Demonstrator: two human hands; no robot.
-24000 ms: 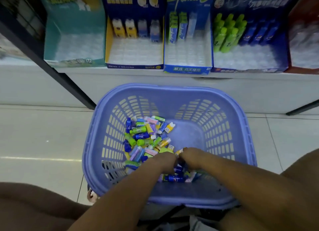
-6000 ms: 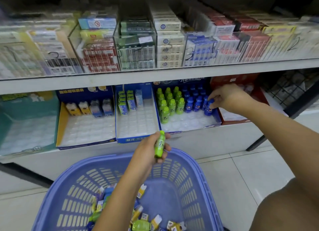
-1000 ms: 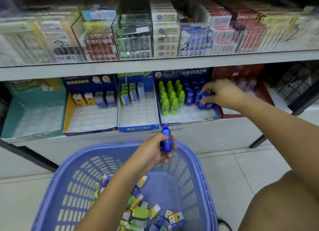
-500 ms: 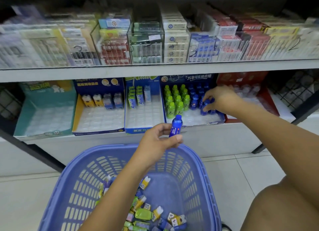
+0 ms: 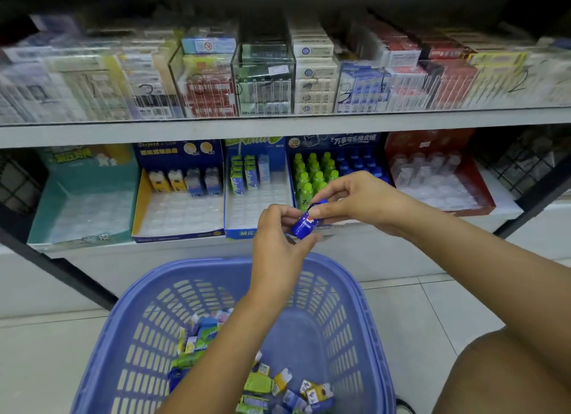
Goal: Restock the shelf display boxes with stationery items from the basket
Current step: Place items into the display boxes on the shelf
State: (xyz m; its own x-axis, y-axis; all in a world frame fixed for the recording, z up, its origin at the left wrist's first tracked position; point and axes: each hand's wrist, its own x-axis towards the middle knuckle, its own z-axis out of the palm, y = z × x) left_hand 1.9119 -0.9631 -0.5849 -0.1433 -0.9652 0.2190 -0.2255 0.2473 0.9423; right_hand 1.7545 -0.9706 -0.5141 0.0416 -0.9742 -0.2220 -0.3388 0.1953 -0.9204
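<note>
Moved: right hand [image 5: 364,199], half a second ago down among the blue row of the display box [image 5: 349,141], now drawn back to meet the left hand [image 5: 276,237] in front of the shelf edge. The piece between them now leans with its cap toward the right, where before it stood nearly upright in the left hand alone.

Item: blue bottle-shaped eraser [image 5: 304,223], one piece, label facing out.
Location: in the air between both hands, above the far rim of the basket [image 5: 364,290], short of the box and not yet in a cell.
Handling, as I judge it: very light; firm body with slight give; smooth printed wrap that could slip from a loose pinch; not fragile.
Best hold: round the shoulder just under the cap, leaving the base free to drop into a tray cell.

Left hand: fingers curled, thumb and fingertips round the lower body and base.
Right hand: thumb and forefinger closed on the cap end; other fingers loosely bent, holding nothing else.

Destination: same box, green bottles [image 5: 312,178] at left, blue bottles [image 5: 358,163] at right, clear cells unfilled toward the front.
Stock remaining: mixed loose pieces [image 5: 262,382] in the basket bottom.
</note>
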